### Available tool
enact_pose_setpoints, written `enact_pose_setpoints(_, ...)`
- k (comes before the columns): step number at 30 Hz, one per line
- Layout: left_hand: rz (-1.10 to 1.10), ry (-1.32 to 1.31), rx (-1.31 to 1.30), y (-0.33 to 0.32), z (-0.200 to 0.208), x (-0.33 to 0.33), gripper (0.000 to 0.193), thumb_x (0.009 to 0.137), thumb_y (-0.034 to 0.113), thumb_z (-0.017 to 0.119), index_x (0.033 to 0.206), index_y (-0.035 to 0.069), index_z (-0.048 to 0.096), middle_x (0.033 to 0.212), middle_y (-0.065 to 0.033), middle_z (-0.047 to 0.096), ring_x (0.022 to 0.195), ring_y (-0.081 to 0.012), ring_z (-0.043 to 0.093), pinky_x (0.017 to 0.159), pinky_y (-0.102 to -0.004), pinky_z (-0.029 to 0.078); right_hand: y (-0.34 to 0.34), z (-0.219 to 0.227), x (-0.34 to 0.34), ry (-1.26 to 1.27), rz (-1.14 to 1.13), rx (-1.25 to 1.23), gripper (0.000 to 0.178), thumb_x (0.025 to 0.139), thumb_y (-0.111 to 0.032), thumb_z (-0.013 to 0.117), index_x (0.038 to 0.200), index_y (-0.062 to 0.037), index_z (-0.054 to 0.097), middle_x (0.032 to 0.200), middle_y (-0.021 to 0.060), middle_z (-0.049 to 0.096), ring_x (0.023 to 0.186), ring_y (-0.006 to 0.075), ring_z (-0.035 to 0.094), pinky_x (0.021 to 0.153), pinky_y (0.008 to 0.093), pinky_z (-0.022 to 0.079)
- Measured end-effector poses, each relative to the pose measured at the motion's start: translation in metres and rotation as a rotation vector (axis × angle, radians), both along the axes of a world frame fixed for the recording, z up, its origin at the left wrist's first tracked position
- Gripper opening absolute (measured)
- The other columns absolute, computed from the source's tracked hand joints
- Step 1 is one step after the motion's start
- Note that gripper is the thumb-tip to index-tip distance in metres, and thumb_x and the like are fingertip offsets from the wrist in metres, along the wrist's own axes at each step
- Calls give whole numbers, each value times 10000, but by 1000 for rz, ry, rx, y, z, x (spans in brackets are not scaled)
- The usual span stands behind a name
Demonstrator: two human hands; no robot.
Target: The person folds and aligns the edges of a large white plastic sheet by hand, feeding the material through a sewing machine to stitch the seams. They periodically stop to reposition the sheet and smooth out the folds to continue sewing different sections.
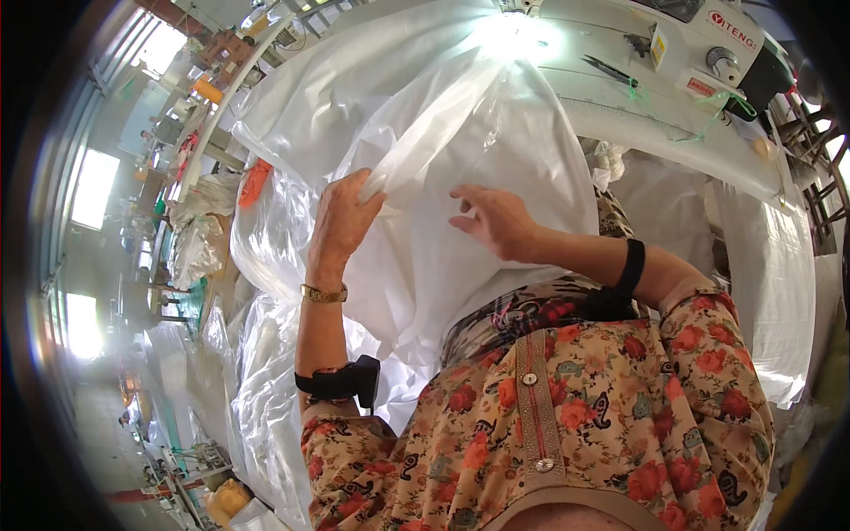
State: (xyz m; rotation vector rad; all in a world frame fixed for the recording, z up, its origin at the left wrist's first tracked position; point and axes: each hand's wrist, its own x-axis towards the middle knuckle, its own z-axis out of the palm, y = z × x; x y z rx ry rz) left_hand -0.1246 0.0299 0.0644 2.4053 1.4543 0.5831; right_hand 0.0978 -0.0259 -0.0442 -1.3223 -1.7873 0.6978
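Observation:
A large, shiny white plastic-like sheet (pixel 522 133) spreads over the sewing table and hangs down across my lap. My left hand (pixel 345 217) is closed on a gathered fold of it, left of centre. From that hand the fold runs up, pulled fairly taut, toward the sewing machine's bright lamp (pixel 518 35). My right hand (pixel 496 223) is raised over the sheet, right of the left one. Its fingers are apart and curved, with nothing between them. Glare hides where the sheet meets the stitching area.
The white sewing machine head (pixel 708 44) stands at the upper right. Black thread snips (pixel 611 69) lie on the tabletop near green threads (pixel 739 106). More translucent sheeting (pixel 770 292) hangs at the right. An orange-red piece (pixel 255 182) lies left of the sheet.

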Motion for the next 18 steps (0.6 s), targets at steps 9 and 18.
enact_pose_setpoints(9, -53, -48, 30, 4, 7, 1, 263, 804, 174, 702, 857, -36, 553, 713, -223, 553, 619, -358, 477, 603, -404, 430, -13, -28, 4, -163, 129, 35, 323, 882, -234, 656, 1094, -24, 533, 801, 136, 626, 683, 307, 617, 625, 411, 500)
enact_pose_setpoints(18, -64, -59, 39, 3, 13, 7, 304, 814, 204, 703, 834, -38, 520, 691, -216, 497, 605, -332, 384, 582, -401, 404, -12, -43, -7, 738, -23, -995, 323, 888, -339, 679, 967, -36, 603, 821, 51, 588, 647, 133, 552, 603, 296, 512)
